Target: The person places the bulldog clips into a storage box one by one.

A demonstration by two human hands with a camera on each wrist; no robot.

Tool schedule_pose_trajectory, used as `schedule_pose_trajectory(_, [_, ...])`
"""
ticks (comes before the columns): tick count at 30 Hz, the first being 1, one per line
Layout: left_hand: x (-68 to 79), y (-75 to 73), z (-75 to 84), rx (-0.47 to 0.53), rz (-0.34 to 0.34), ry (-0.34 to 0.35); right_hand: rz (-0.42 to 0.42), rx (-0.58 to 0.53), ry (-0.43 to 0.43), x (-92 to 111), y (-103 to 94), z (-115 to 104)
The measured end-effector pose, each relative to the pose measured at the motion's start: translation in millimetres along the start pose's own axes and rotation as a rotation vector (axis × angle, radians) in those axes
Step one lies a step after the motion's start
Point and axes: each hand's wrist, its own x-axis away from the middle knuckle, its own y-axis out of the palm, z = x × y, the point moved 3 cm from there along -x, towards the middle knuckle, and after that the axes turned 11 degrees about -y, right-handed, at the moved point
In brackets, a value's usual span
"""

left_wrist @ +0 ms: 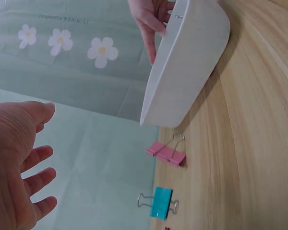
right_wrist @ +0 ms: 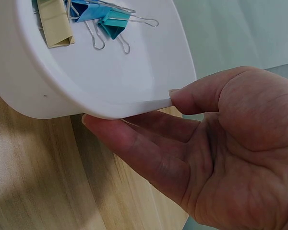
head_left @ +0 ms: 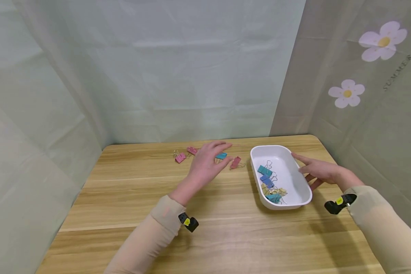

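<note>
My left hand point(head_left: 205, 161) hovers above the far part of the table, its fingers spread and holding nothing. Close by lie a teal binder clip point(head_left: 221, 156), a red-pink binder clip point(head_left: 236, 163) and two pink binder clips point(head_left: 180, 157), one partly behind the hand. My right hand point(head_left: 320, 171) grips the right rim of a white plastic tray point(head_left: 292, 167); in the right wrist view the thumb point(right_wrist: 197, 98) lies over the rim and the fingers are against the outer wall. Inside the tray several teal, blue and yellow binder clips point(head_left: 267, 181) are heaped along its left side.
The wooden table point(head_left: 130, 205) runs back to a pale hanging cloth point(head_left: 178, 76). At the right, another stretch of cloth point(head_left: 370, 125) with printed flowers hangs beside the table's edge. A small black camera is strapped to each wrist.
</note>
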Motion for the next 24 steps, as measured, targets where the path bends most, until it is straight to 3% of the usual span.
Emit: schedule_pose_trajectory(24, [9.2,-24.5,-35.2,0.007,0.028,-0.116,-0.009,0.003,-0.007,-0.8,0.5,-1.2])
